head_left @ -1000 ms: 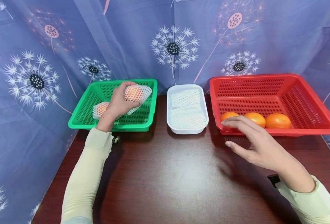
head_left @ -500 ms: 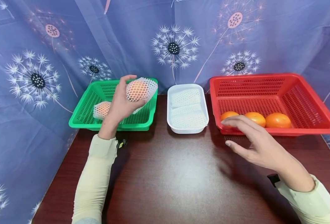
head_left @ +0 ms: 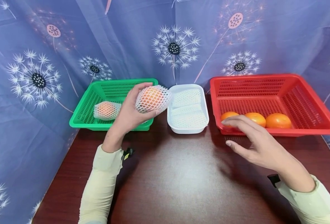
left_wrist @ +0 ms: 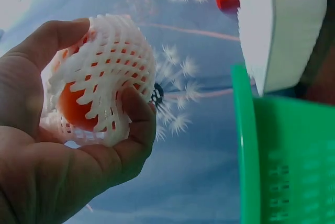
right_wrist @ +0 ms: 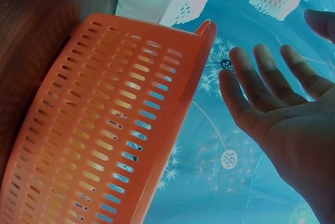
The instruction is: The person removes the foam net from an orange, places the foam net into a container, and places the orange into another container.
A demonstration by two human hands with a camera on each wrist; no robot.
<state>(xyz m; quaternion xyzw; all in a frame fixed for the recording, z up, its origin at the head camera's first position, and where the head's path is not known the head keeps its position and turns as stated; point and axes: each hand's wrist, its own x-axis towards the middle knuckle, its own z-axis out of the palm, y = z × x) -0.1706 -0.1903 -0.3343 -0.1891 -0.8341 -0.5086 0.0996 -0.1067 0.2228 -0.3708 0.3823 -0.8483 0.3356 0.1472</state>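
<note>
My left hand (head_left: 130,113) grips an orange fruit in a white foam net (head_left: 153,99), with thumb and fingers round its sides. In the head view this fruit overlaps the right end of the green basket (head_left: 84,125) and reaches the near-left rim of the white tray (head_left: 188,130). Through gaps in the net (left_wrist: 107,72), orange skin shows in the left wrist view. Another netted fruit (head_left: 106,109) lies inside the green basket. My right hand (head_left: 261,146) hovers with loosely spread fingers by the front rim of the red basket (head_left: 296,132), holding nothing.
Three bare oranges (head_left: 278,120) sit along the red basket's front side, one partly behind my right fingers. Flattened foam nets (head_left: 188,109) lie in the white tray. A blue dandelion-print cloth (head_left: 137,37) hangs behind the dark wooden table (head_left: 176,186).
My left hand has lifted the netted fruit out of the green basket and carried it rightward toward the white tray. My right hand has stayed in place.
</note>
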